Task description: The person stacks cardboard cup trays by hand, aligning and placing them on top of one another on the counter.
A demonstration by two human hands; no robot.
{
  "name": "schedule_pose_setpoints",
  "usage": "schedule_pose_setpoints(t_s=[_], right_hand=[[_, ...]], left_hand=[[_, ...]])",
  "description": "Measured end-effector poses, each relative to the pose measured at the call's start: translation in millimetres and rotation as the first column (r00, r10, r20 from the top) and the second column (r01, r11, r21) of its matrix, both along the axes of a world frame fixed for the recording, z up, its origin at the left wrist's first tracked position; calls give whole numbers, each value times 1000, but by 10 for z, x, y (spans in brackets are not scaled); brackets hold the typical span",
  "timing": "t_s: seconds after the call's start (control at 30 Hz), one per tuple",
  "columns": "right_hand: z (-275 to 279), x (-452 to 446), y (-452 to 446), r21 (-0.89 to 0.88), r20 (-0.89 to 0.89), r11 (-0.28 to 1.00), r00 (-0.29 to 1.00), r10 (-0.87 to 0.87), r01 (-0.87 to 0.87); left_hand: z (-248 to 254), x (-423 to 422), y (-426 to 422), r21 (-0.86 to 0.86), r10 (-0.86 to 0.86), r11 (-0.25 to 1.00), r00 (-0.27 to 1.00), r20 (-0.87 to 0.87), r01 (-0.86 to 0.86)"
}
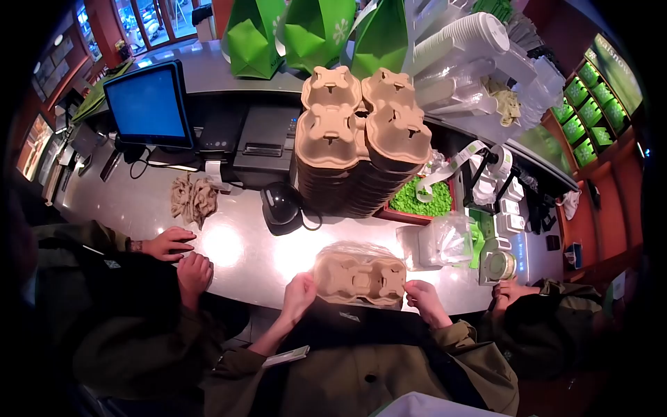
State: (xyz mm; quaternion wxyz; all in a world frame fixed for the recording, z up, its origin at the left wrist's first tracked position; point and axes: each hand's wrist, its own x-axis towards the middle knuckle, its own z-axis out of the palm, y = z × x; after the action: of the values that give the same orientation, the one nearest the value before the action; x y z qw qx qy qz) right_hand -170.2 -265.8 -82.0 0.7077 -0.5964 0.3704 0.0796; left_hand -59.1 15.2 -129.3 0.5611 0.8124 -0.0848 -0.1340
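A brown cardboard cup carrier (361,279) with two wells lies near the counter's front edge, right in front of me. My left hand (299,299) is closed at its left end, fingers pinching the rim. At the opposite end, my right hand (425,303) pinches the edge between thumb and fingers. Clear crinkled plastic (353,250) shows along the carrier's far side; whether it wraps the carrier or lies behind it I cannot tell. Beyond it rises a tall stack of cardboard cup carriers (330,135), in two columns side by side.
A black scanner (281,207), a crumpled brown cloth (192,198) and a monitor (148,104) stand to the left. On the right are a clear plastic container (448,240) and a label roll (500,161). A co-worker's hands (182,260) rest at left, another's (514,292) at right.
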Motion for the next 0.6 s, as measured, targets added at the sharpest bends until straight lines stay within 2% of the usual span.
schedule_pose_setpoints(t_s=[0.1,0.23,0.33,0.43,0.47,0.53,0.6], right_hand=[[24,5,87,-112,40,991,997,-69,73],[-265,-13,39,-253,103,966,994,-32,57],[-271,-1,23,-249,94,967,995,-30,53],[-106,27,52,-176,66,984,998,-5,17],[-17,15,84,-133,48,991,999,1,5],[152,11,127,-134,140,991,990,13,5],[348,37,143,-141,287,990,958,18,24]], left_hand=[[-68,-30,17,-11,20,1000,1000,6,-19],[-113,-49,-7,98,45,994,999,20,-46],[31,2,-2,163,-38,986,995,93,23],[89,16,-46,47,19,999,989,147,-26],[184,34,-68,7,39,999,994,101,-40],[428,76,-102,-67,84,994,996,13,-83],[497,88,-143,-231,136,964,991,-11,-134]])
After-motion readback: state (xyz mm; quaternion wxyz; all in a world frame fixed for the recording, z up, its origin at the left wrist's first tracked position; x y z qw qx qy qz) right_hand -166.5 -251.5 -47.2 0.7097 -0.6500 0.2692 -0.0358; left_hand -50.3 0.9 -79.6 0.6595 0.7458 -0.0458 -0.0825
